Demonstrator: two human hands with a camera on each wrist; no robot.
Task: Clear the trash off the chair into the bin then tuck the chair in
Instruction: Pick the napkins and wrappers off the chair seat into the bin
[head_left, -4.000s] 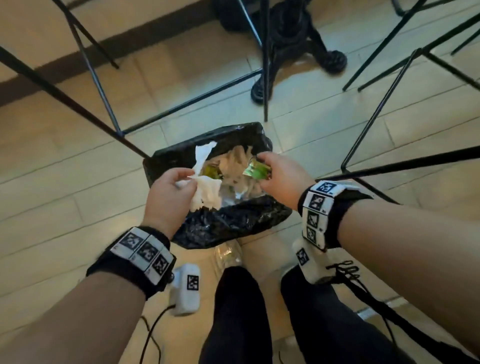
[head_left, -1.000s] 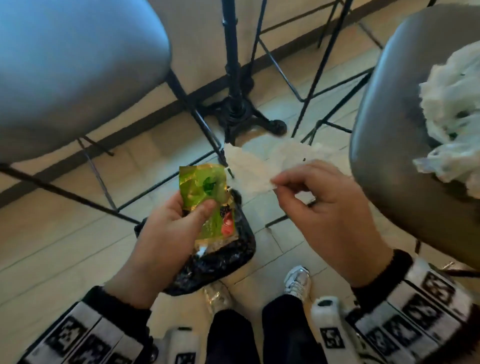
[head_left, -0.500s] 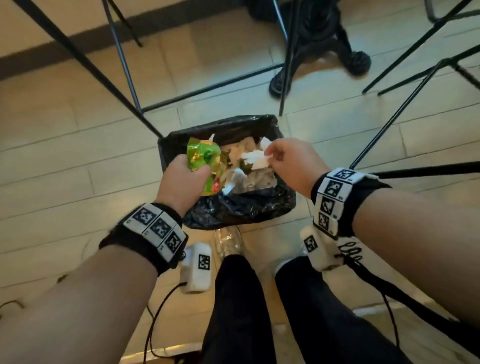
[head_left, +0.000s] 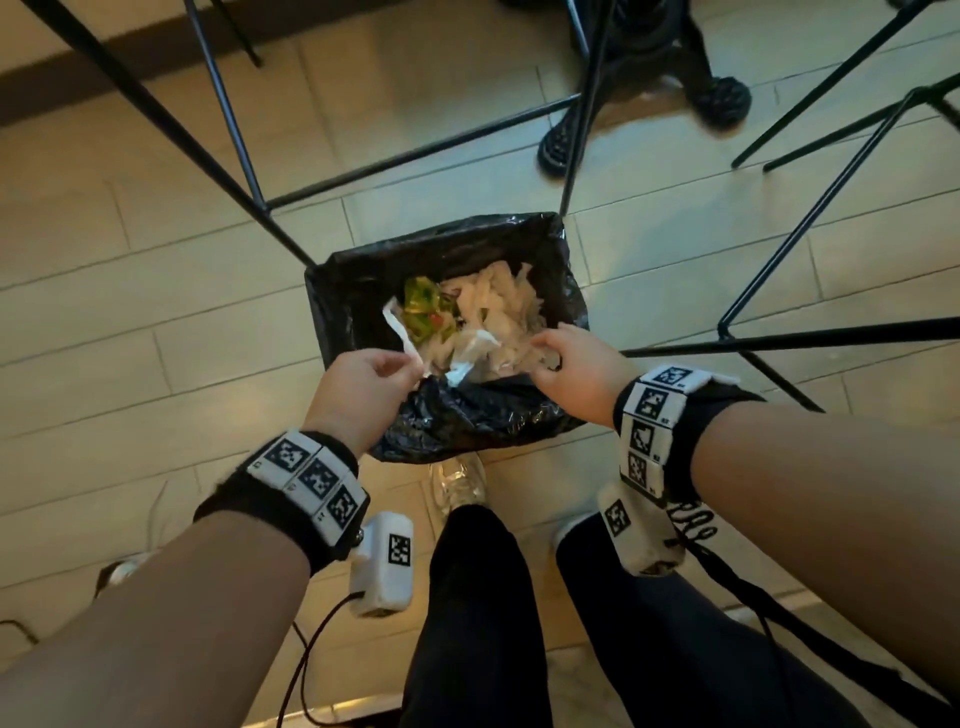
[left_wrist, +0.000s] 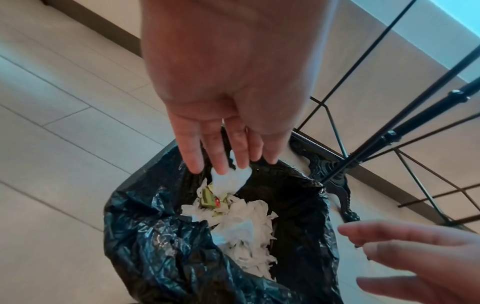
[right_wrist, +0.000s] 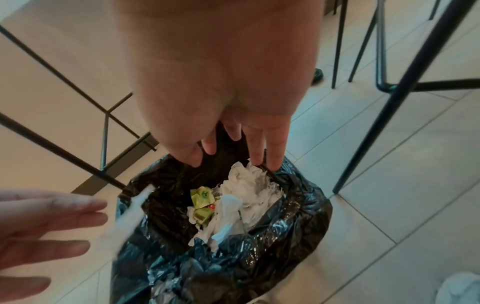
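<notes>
The bin, lined with a black bag, stands on the floor just in front of my feet. Crumpled white tissues and a green wrapper lie inside it. My left hand hovers over the bin's near left rim with its fingers straight. A white tissue strip hangs at those fingertips, blurred in the right wrist view. My right hand is over the near right rim, fingers spread and holding nothing. No chair seat is in view.
Thin black chair legs rise to the right of the bin and more legs to the left. A black cast-iron table base stands behind it. My shoe is right against the bin's near side.
The left hand let go of the green wrapper and the right hand let go of its tissue; both now lie in the bin. Both hands have opened.
</notes>
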